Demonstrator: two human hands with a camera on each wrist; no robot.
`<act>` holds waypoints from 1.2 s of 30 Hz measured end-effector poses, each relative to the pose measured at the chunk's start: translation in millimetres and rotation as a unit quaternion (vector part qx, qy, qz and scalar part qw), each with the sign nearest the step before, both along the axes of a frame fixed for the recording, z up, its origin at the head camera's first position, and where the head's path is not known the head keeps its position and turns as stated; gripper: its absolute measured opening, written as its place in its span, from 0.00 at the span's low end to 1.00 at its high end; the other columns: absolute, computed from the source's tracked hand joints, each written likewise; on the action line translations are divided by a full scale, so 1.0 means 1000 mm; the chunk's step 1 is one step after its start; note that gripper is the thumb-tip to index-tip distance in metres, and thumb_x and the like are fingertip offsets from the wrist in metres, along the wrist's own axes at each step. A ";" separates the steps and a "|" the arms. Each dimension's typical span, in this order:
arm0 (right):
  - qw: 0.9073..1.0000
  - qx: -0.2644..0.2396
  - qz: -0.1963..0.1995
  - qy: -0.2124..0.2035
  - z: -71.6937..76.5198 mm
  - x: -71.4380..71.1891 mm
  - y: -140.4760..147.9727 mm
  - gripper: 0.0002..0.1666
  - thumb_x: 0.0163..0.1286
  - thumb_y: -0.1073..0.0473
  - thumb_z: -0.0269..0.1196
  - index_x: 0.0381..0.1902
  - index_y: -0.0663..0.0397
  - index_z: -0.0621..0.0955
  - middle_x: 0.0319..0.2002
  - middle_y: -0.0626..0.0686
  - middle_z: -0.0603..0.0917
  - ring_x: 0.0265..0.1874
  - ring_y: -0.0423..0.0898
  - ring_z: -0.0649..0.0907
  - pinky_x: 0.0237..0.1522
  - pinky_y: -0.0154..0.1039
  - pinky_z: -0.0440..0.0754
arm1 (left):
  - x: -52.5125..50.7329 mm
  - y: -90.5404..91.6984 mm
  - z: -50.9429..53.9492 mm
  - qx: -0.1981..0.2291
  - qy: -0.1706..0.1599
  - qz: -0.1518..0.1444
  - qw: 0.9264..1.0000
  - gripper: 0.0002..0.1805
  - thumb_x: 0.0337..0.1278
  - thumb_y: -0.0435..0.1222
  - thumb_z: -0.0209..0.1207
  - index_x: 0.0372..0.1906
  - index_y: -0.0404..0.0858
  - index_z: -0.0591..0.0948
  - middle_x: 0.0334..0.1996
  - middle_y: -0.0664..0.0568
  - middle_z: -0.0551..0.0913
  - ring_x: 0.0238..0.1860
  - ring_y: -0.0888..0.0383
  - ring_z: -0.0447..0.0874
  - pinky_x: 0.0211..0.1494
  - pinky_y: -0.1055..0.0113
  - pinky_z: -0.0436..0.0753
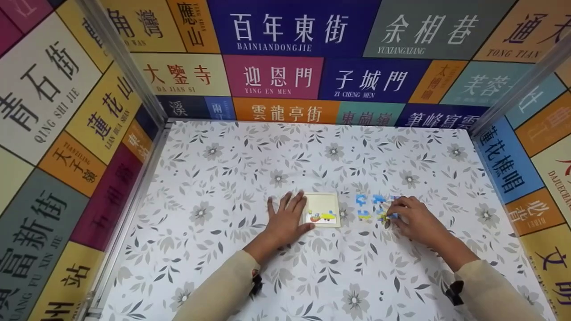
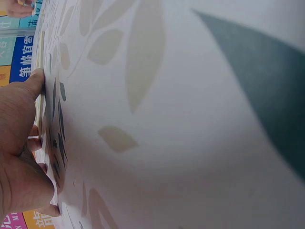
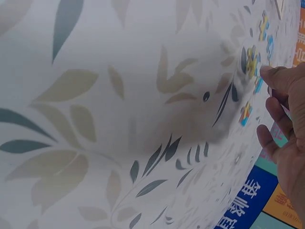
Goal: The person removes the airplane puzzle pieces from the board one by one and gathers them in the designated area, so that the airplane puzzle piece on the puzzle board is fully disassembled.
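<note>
A small pale puzzle tray (image 1: 322, 203) lies on the table, with a few joined yellow and red jigsaw pieces (image 1: 329, 217) along its lower edge. My left hand (image 1: 285, 221) rests at the tray's left side, fingers spread, thumb by the lower edge. In the left wrist view, the left thumb (image 2: 37, 82) touches the tray's edge. To the right, my right hand (image 1: 417, 221) pinches a blue jigsaw piece (image 1: 393, 216) between thumb and fingertips, low over the table. Its fingers partly hide that piece.
Several loose jigsaw pieces, among them a blue one (image 1: 360, 200) and a yellow-and-blue one (image 1: 364, 216), lie between the tray and the right hand. A red-and-yellow piece (image 3: 246, 114) shows beside the right fingers. Printed panels (image 1: 285, 76) wall the floral table (image 1: 267, 156).
</note>
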State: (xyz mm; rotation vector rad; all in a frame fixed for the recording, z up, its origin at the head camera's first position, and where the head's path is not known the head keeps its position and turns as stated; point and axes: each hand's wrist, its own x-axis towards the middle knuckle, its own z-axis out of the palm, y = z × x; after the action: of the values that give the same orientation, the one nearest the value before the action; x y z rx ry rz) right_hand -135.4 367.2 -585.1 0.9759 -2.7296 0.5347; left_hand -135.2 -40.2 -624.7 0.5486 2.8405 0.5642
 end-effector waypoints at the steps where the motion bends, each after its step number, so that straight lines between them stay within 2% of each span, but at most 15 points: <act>1: 1.000 0.001 -0.004 -0.006 0.000 0.001 0.002 0.17 0.60 0.74 0.81 0.42 0.52 0.91 0.48 0.55 0.86 0.45 0.54 0.82 0.44 0.55 0.82 | 0.000 0.000 0.000 0.001 0.000 0.000 1.000 0.47 0.79 0.65 0.57 0.90 0.47 0.61 0.92 0.54 0.55 0.92 0.44 0.49 0.84 0.20 0.46; 5: 1.000 0.000 -0.015 -0.022 -0.001 0.003 0.009 0.16 0.60 0.73 0.81 0.42 0.51 0.91 0.48 0.54 0.86 0.45 0.52 0.81 0.45 0.55 0.80 | 0.000 -0.001 0.000 0.004 -0.001 -0.001 1.000 0.47 0.79 0.66 0.56 0.90 0.47 0.61 0.92 0.54 0.54 0.92 0.44 0.49 0.85 0.20 0.45; 13: 1.000 0.016 -0.014 -0.013 -0.005 0.005 0.021 0.15 0.58 0.73 0.82 0.39 0.50 0.92 0.45 0.51 0.86 0.41 0.50 0.82 0.45 0.53 0.78 | 0.000 -0.001 0.000 -0.001 0.002 -0.003 1.000 0.48 0.78 0.67 0.56 0.90 0.47 0.61 0.92 0.54 0.55 0.92 0.43 0.49 0.84 0.20 0.46; 25: 0.998 0.044 -0.021 -0.030 -0.005 0.003 0.024 0.15 0.62 0.75 0.77 0.43 0.55 0.94 0.47 0.54 0.85 0.44 0.53 0.83 0.47 0.58 0.81 | -0.001 0.001 0.000 -0.011 -0.006 -0.001 1.000 0.48 0.78 0.67 0.55 0.90 0.48 0.59 0.92 0.55 0.52 0.92 0.44 0.47 0.85 0.21 0.44; 36: 0.998 0.049 -0.021 -0.021 -0.008 0.001 0.024 0.13 0.63 0.74 0.77 0.42 0.56 0.95 0.45 0.54 0.88 0.43 0.57 0.85 0.45 0.59 0.83 | -0.001 -0.001 -0.001 -0.007 -0.007 -0.003 1.000 0.48 0.78 0.67 0.55 0.90 0.48 0.59 0.92 0.55 0.52 0.92 0.45 0.48 0.85 0.21 0.45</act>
State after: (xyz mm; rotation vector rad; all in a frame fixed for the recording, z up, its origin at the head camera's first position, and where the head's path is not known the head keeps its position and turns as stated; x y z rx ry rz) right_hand -134.3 391.6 -592.9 0.9382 -2.8314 0.4221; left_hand -136.0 -41.1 -625.4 0.5477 2.8269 0.5437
